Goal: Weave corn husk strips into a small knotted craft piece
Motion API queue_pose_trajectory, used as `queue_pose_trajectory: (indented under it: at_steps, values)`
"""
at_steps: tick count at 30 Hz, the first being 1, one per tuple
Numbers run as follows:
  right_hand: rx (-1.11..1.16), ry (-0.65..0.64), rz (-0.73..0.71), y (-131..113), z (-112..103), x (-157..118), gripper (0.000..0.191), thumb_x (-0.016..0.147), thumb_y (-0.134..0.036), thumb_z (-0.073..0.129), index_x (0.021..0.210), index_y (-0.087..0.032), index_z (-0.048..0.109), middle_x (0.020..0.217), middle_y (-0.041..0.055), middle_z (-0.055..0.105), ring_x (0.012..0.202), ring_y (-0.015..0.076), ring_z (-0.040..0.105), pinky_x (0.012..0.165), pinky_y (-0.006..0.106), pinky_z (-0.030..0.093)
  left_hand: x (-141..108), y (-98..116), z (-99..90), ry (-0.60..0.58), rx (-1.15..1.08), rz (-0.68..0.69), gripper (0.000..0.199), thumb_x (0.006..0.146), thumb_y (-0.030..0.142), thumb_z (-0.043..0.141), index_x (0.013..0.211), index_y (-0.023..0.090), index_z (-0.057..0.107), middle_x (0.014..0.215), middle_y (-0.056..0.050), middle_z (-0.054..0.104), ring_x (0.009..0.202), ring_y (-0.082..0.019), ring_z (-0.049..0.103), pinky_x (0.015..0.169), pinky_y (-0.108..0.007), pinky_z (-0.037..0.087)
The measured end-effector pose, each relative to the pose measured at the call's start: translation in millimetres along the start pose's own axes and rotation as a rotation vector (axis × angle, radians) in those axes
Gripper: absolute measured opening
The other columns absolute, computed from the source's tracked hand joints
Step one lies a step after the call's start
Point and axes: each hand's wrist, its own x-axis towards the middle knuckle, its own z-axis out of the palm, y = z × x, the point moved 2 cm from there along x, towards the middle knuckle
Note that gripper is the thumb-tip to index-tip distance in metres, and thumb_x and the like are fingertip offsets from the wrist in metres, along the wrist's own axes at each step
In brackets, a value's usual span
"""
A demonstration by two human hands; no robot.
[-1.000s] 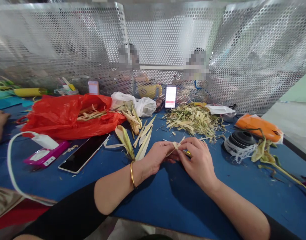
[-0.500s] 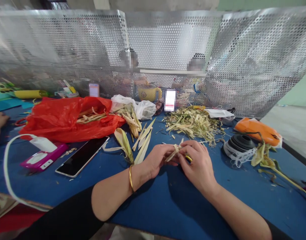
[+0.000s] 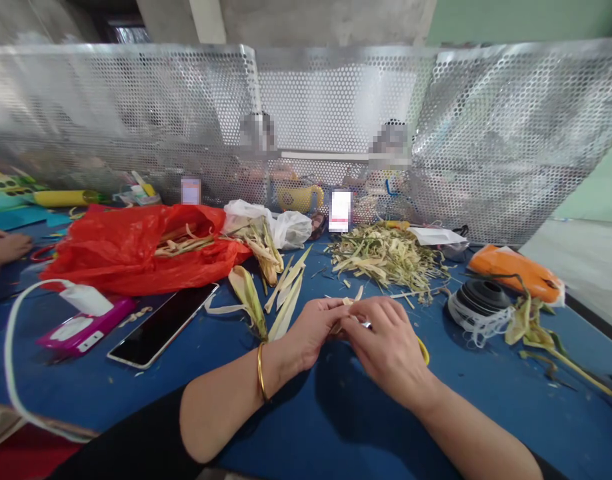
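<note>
In front of me, my left hand is closed, its thumb and fingers pinching a strip of pale dried corn husk. Only the husk's tip shows above the fingers. My right hand is closed against the left fingertips and covers most of the husk. A yellow loop sticks out behind the right hand, and a metal glint shows between its fingers. These look like yellow-handled scissors, mostly hidden in the palm. Loose husk leaves and a curled husk lie just beyond my left wrist.
Shredded husk is heaped at the back. At left are a red plastic bag, a phone and a purple power strip with a cable. At right stand a black spool and an orange packet. Another person's hand rests far left.
My right hand has turned and closed over the husk, which showed knotted before. The yellow loop now sticks out at its right side. The view has tilted up slightly.
</note>
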Motion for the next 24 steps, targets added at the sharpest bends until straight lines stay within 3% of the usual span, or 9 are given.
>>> queue_pose_trajectory:
  at_steps: [3, 7, 10, 13, 17, 24]
  values:
    - [-0.086, -0.053, -0.108, -5.3, 3.0, -1.0, 0.015, 0.090, -0.013, 0.051, 0.091, -0.018, 0.064, 0.089, 0.0057, 0.063, 0.085, 0.0203, 0.052, 0.090, 0.038, 0.037, -0.5, -1.9, 1.3, -0.010, -0.092, -0.043, 0.023, 0.065, 0.029, 0.075, 0.080, 0.013, 0.070, 0.076, -0.002, 0.064, 0.066, -0.010, 0.055, 0.062, -0.020, 0.042]
    - [-0.070, -0.055, -0.071, -6.7, 4.3, -2.2, 0.015, 0.090, -0.012, 0.049, 0.084, -0.018, 0.062, 0.085, 0.0051, 0.062, 0.083, 0.0201, 0.052, 0.092, 0.039, 0.036, -1.0, -3.8, 2.8, -0.041, -0.086, -0.048, 0.025, 0.066, 0.030, 0.075, 0.084, 0.013, 0.072, 0.076, -0.003, 0.065, 0.067, -0.010, 0.056, 0.062, -0.019, 0.043]
    - [0.059, 0.018, 0.141, -0.7, 2.1, -2.0, 0.015, 0.092, -0.016, 0.048, 0.084, -0.019, 0.060, 0.085, 0.0051, 0.061, 0.083, 0.0198, 0.053, 0.085, 0.038, 0.038, -1.8, -2.5, 3.0, -0.026, -0.081, -0.039, 0.023, 0.067, 0.029, 0.074, 0.084, 0.013, 0.072, 0.076, -0.004, 0.067, 0.068, -0.012, 0.059, 0.066, -0.022, 0.047]
    - [0.256, 0.081, 0.476, 10.7, 4.1, -4.0, 0.013, 0.088, -0.021, 0.051, 0.076, -0.019, 0.056, 0.081, 0.0040, 0.061, 0.079, 0.0189, 0.055, 0.074, 0.033, 0.040, -2.3, -0.4, 3.1, 0.004, -0.070, -0.054, 0.024, 0.069, 0.029, 0.074, 0.086, 0.013, 0.072, 0.076, -0.005, 0.068, 0.066, -0.012, 0.061, 0.068, -0.024, 0.048]
    - [0.632, 0.004, 0.850, 21.4, 15.9, -9.4, 0.020, 0.085, -0.030, 0.053, 0.068, -0.020, 0.051, 0.064, -0.0008, 0.057, 0.061, 0.0150, 0.052, 0.056, 0.026, 0.038, -2.1, 1.3, 3.3, 0.030, -0.021, -0.058, 0.025, 0.070, 0.030, 0.073, 0.087, 0.013, 0.071, 0.075, -0.005, 0.068, 0.068, -0.013, 0.064, 0.068, -0.024, 0.049]
    - [0.751, -0.040, 0.904, 22.2, 24.1, -12.3, 0.022, 0.086, -0.040, 0.054, 0.075, -0.020, 0.053, 0.065, -0.0015, 0.059, 0.059, 0.0143, 0.053, 0.055, 0.024, 0.038, -1.1, 3.2, 3.9, 0.105, 0.019, 0.029, 0.024, 0.068, 0.031, 0.076, 0.083, 0.013, 0.070, 0.073, -0.002, 0.066, 0.063, -0.010, 0.060, 0.064, -0.021, 0.047]
